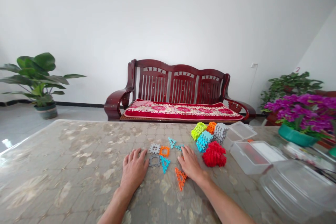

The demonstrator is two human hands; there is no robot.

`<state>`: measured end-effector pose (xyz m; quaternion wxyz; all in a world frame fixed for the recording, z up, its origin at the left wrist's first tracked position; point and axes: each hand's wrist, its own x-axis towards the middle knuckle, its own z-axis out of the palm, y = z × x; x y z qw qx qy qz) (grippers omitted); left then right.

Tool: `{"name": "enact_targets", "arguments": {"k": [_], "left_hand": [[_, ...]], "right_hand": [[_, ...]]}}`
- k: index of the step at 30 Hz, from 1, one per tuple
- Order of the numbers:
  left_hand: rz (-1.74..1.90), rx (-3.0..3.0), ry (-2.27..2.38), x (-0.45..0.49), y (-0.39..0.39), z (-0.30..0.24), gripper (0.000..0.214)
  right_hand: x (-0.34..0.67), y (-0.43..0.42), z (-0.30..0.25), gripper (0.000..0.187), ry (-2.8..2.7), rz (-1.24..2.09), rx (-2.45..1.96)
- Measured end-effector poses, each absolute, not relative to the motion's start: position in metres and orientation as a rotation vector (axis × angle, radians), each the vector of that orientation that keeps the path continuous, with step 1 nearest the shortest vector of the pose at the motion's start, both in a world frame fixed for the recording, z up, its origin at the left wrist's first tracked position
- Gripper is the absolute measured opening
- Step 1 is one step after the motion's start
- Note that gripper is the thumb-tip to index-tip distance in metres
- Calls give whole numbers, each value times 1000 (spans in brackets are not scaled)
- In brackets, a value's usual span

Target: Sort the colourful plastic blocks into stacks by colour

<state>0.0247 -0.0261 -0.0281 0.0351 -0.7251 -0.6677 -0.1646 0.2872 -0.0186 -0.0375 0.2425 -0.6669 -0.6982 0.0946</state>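
Observation:
My left hand (134, 168) lies flat on the marble-patterned table (65, 161), fingers stretched out, holding nothing. Its fingertips are beside two grey square pieces (154, 154). My right hand (189, 162) also rests flat with fingers extended, next to an orange triangle piece (181, 178). Between the hands lie a blue triangle (165, 163), an orange square piece (164, 151) and two smaller teal triangles (175, 144). Just right of my right hand stand stacks of pieces: red (214, 154), blue (204, 141), yellow-green (198, 130), orange (211, 127) and grey (220, 132).
Clear plastic boxes (246, 154) and a large clear lid (294, 189) sit at the table's right side. A purple flower pot (301, 117) stands at the far right. Beyond the table are a dark wooden bench (178, 94) and a green potted plant (39, 80).

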Motion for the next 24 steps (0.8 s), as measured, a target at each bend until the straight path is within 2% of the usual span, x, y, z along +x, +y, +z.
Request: {"name": "enact_targets", "arguments": {"k": [5, 9, 12, 20, 24], "left_hand": [[-510, -2215, -2069, 25, -26, -28, 40], [-518, -2223, -2066, 25, -25, -28, 41], [-514, -2230, -2069, 25, -25, -28, 41], [-542, -2255, -2071, 26, -26, -25, 42], [-685, -2522, -1782, 35, -33, -16, 44]], "right_hand": [[273, -13, -47, 47, -1799, 522, -1517], [273, -14, -44, 49, -1463, 683, -1324], [277, -18, -42, 53, -1267, 720, -1314], [277, -17, -43, 52, -1173, 731, -1254], [280, -12, -47, 53, -1123, 763, -1218]]}}
